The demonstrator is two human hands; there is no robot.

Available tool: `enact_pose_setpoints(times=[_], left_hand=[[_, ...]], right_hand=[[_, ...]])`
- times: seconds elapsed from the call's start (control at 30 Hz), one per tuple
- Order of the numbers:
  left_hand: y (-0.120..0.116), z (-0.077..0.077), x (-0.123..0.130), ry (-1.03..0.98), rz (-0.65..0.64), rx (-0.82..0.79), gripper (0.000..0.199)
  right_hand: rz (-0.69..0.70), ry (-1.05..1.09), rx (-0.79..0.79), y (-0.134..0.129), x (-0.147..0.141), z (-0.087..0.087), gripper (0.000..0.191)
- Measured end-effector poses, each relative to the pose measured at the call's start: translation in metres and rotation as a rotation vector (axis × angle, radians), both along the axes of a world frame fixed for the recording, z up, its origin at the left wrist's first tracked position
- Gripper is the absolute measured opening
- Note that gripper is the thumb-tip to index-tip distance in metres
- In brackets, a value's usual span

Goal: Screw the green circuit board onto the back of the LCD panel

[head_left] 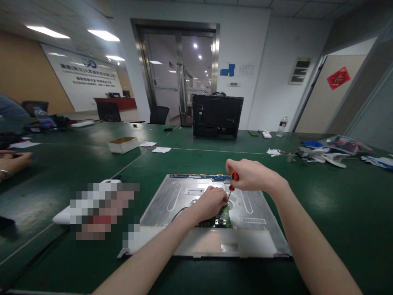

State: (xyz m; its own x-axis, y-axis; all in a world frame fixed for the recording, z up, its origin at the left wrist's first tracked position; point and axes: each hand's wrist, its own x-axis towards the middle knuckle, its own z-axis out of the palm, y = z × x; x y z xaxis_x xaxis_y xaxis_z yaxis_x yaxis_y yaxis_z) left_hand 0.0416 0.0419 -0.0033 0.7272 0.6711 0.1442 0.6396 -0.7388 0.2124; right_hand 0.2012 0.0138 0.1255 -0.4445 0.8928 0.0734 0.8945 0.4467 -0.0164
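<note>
A silver metal display panel point(166, 207) lies flat on the green table in front of me, with a blue strip board point(196, 176) along its far edge. My right hand point(251, 174) grips a screwdriver point(234, 177) by its orange and black handle. The shaft points down at a green circuit board point(226, 215) near the panel's middle. Close beside the tip is my left hand point(211, 200), its fingers bent and pressed together over the board. Whatever the left fingers pinch is hidden, and they cover part of the board.
A black monitor housing point(217, 116) stands at the back, with a white box point(123, 145) to its left. A white object point(101, 196), partly pixelated, lies left of the panel. Tools and bags point(325, 153) sit at right. Another person's hand point(14, 162) rests at far left.
</note>
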Motion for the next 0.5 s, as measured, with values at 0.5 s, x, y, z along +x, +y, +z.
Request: enact_pose_setpoints(times=[0.5], left_hand=[[-0.0008,0.0022,0.0011,0.007,0.014,-0.009,0.007]], right_hand=[[0.001,-0.008,-0.001,0.0006,0.0008,0.0,0.025]])
